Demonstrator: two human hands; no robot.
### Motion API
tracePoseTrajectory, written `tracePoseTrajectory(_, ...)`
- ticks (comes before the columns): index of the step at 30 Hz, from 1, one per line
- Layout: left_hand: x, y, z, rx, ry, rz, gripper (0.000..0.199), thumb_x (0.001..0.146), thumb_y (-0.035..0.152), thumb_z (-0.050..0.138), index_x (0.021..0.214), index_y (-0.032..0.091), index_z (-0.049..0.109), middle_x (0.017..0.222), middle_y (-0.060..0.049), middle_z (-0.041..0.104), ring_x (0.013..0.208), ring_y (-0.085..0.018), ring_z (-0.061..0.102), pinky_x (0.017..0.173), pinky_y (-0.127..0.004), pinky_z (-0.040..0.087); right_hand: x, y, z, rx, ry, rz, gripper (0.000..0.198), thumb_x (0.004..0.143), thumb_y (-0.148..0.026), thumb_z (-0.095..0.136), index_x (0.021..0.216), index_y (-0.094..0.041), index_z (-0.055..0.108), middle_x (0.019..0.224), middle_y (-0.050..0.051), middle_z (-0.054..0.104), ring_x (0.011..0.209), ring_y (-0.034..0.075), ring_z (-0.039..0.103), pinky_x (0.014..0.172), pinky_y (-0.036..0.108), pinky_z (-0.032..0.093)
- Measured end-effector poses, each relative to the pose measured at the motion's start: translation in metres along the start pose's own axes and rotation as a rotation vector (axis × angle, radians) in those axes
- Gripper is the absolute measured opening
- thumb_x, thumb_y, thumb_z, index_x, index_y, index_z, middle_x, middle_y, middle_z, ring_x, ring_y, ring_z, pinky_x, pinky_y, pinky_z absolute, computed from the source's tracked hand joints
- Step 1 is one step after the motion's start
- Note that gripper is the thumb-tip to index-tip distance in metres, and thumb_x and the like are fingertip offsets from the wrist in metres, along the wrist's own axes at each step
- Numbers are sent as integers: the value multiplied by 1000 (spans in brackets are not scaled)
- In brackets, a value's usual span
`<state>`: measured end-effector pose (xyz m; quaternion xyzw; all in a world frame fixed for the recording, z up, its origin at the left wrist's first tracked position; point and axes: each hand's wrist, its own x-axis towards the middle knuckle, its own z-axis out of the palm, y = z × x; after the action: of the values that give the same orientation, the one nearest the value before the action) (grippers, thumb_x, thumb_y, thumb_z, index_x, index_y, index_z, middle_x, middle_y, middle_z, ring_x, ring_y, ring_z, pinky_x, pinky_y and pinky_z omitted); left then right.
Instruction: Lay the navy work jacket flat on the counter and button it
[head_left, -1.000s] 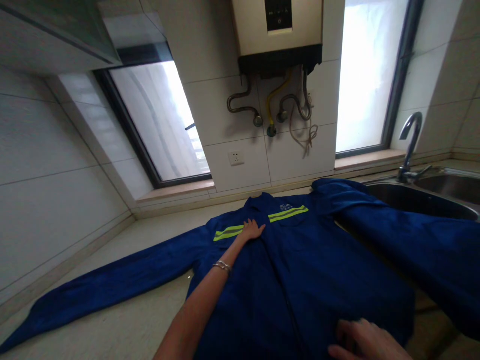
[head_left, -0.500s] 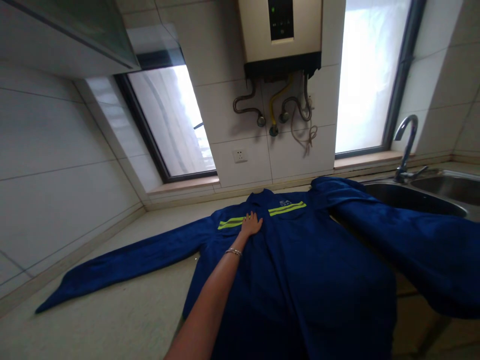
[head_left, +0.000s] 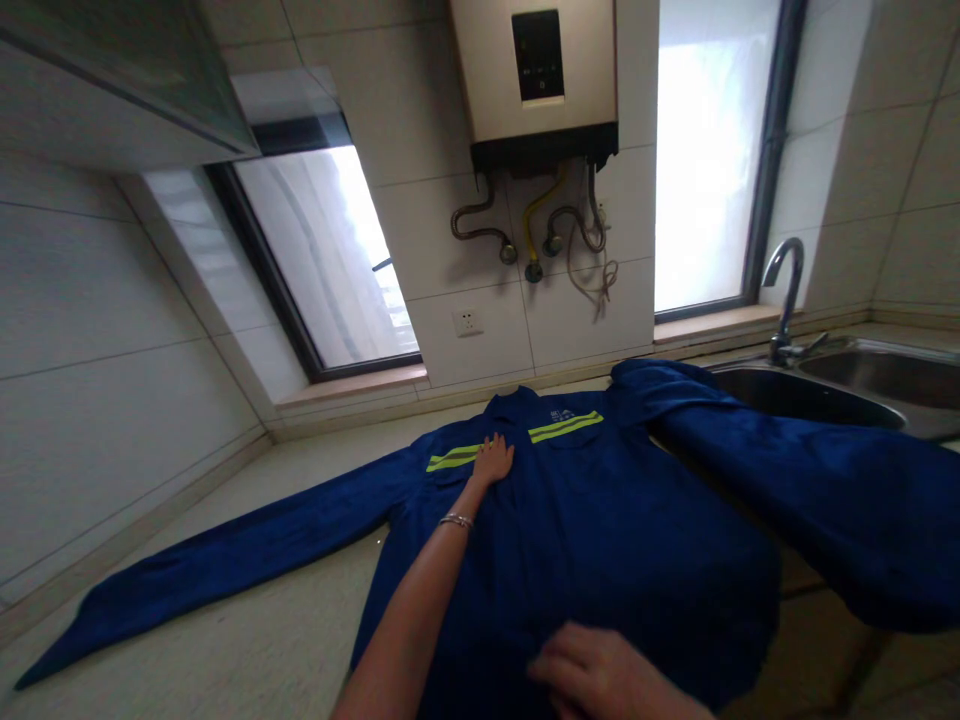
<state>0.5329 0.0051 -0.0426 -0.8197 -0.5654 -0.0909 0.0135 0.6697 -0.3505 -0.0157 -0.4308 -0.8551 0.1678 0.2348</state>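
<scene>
A dark blue long-sleeved work jacket (head_left: 637, 540) lies spread front up, with yellow-green and grey stripes across its chest. My left hand (head_left: 493, 460) rests flat on the chest beside the left stripe, its fingers spread and a bracelet (head_left: 456, 520) on the wrist. At the bottom edge of the view, my right hand (head_left: 596, 670) is over the lower front of the jacket. Its fingers are bent close together and smeared by motion, so whether they hold cloth is hidden.
The jacket's left sleeve (head_left: 225, 545) stretches along the pale countertop (head_left: 262, 640). Its other sleeve (head_left: 825, 490) passes in front of the steel sink (head_left: 847, 410) with a tap (head_left: 784, 290). A water heater (head_left: 536, 70) and pipes hang on the tiled wall.
My right hand has come into view from below, over the jacket's lower front. The front fold looks smoother. My left hand stays on the chest; the whole view has shifted slightly.
</scene>
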Motion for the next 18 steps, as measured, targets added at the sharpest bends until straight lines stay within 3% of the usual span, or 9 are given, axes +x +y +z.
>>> tracePoseTrajectory(2, -1, 2, 0, 7, 36, 5, 55, 92, 43, 27, 133, 9, 42, 143, -17, 35, 132, -32, 31, 105, -46, 26, 34, 26, -37, -121, 112, -44, 41, 87, -25, 44, 127, -26, 51, 124, 5, 55, 113, 17, 51, 95, 30, 43)
tracePoseTrajectory(4, -3, 4, -2, 12, 85, 6, 53, 93, 40, 25, 130, 10, 46, 140, -16, 39, 131, -30, 32, 105, -43, 26, 77, 62, -70, -272, 204, -33, 40, 89, -27, 42, 126, -18, 52, 132, 11, 49, 124, 22, 41, 104, 37, 34)
tracePoseTrajectory(7, -8, 4, -7, 20, 172, -16, 50, 94, 33, 20, 127, 9, 49, 141, -16, 39, 132, -27, 30, 108, -41, 23, 140, 124, -93, -418, 187, 58, 47, 87, -39, 46, 128, -16, 50, 143, 15, 34, 132, 29, 29, 108, 45, 25)
tracePoseTrajectory(12, -17, -25, -19, 137, 277, -26, 48, 89, 42, 34, 126, 16, 53, 144, -14, 34, 134, -37, 23, 108, -53, 14, 209, 203, -82, -442, 33, 163, 65, 82, -63, 43, 137, -28, 40, 151, 10, 16, 137, 35, 11, 107, 57, 8)
tracePoseTrajectory(15, -20, -53, -22, 135, 152, -97, 50, 88, 49, 35, 131, 27, 48, 144, -12, 34, 133, -41, 22, 104, -62, 13, 229, 232, -73, -386, -62, 255, 70, 77, -73, 37, 138, -38, 34, 152, 6, 14, 137, 37, 7, 103, 63, 0)
tracePoseTrajectory(18, -18, -71, -21, 49, -8, -145, 50, 89, 51, 29, 135, 36, 39, 145, -9, 33, 132, -41, 25, 99, -64, 19, 241, 252, -67, -337, -107, 334, 70, 76, -77, 32, 137, -42, 33, 151, 6, 20, 136, 39, 11, 100, 67, 3)
